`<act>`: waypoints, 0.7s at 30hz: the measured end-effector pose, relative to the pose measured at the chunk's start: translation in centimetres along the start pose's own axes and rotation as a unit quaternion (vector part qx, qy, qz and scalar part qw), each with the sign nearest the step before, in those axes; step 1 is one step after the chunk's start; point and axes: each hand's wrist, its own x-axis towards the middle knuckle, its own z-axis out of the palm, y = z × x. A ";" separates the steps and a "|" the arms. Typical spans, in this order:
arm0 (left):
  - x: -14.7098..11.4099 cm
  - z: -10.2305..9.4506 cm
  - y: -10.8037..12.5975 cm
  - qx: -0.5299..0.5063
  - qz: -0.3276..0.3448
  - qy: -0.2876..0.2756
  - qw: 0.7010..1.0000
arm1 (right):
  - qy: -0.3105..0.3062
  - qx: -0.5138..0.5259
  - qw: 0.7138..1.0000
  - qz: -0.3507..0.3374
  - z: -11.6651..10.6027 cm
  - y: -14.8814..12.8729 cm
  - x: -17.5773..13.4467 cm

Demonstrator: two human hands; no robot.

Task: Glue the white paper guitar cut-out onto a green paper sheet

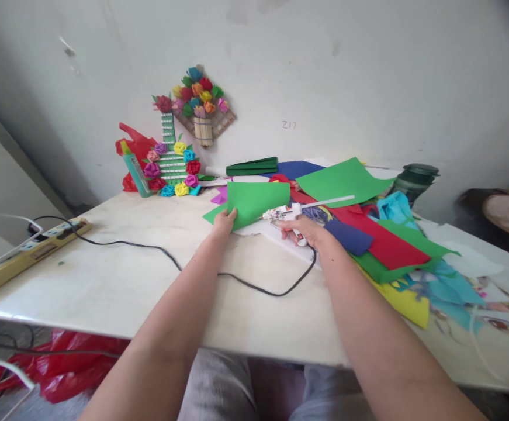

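Observation:
My right hand (304, 230) is wrapped round the handle of a white hot glue gun (287, 213). A long clear glue stick (331, 202) pokes out of its back end, and its nozzle points left. At the lower left edge of a folded green paper sheet (258, 202), my left hand (225, 222) pinches the paper between thumb and fingers. The nozzle lies close to the green sheet's right part; whether they touch I cannot tell. From the gun's handle a black cord (263, 290) loops leftward across the table.
Coloured paper, including a red sheet (388, 240), piles up on the right beside a dark bottle (416, 178). A paper-flower guitar (173, 155) and a glue bottle (137, 171) stand at the back left. A power strip (35, 248) lies along the table's left edge.

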 end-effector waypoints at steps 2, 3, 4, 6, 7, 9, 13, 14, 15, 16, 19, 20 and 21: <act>-0.2 -0.1 0.2 -0.002 -0.006 -0.005 1.000 | -0.016 0.010 1.000 0.009 -0.3 0.0 -0.1; -0.3 -0.1 0.2 -0.002 -0.007 -0.013 1.000 | -0.023 0.016 1.000 0.010 -0.5 0.0 -0.2; -0.4 -0.2 0.3 -0.003 -0.006 -0.025 1.000 | -0.029 0.023 0.999 0.007 -0.6 0.1 -0.3; -0.6 -0.3 0.5 -0.003 -0.001 -0.052 0.999 | -0.035 0.035 0.999 -0.005 -0.8 0.2 -0.4; -0.7 -0.4 0.6 -0.001 0.000 -0.061 0.998 | -0.034 0.042 0.998 -0.012 -0.8 0.2 -0.4; -0.8 -0.5 0.7 0.005 0.003 -0.069 0.998 | -0.034 0.066 0.997 -0.023 -0.9 0.3 -0.4; -0.9 -0.7 0.6 0.026 0.013 -0.070 0.997 | -0.045 0.116 0.992 -0.036 -0.8 0.1 -0.4; -0.9 -0.7 0.6 0.032 0.012 -0.067 0.997 | -0.047 0.124 0.991 -0.037 -0.7 0.0 -0.4; -0.9 -0.7 0.5 0.038 0.008 -0.064 0.997 | -0.046 0.133 0.989 -0.038 -0.7 -0.1 -0.5; -1.0 -0.7 0.6 0.045 0.003 -0.061 0.997 | -0.042 0.143 0.988 -0.042 -0.7 -0.3 -0.5; -1.5 -0.9 1.0 0.067 0.001 -0.053 0.996 | -0.017 0.169 0.984 -0.057 -0.7 -0.5 -0.6; -1.8 -0.9 1.3 0.072 0.003 -0.056 0.996 | -0.004 0.174 0.983 -0.061 -0.7 -0.6 -0.6; -2.1 -1.0 1.7 0.074 0.007 -0.064 0.995 | 0.008 0.177 0.982 -0.063 -0.7 -0.7 -0.6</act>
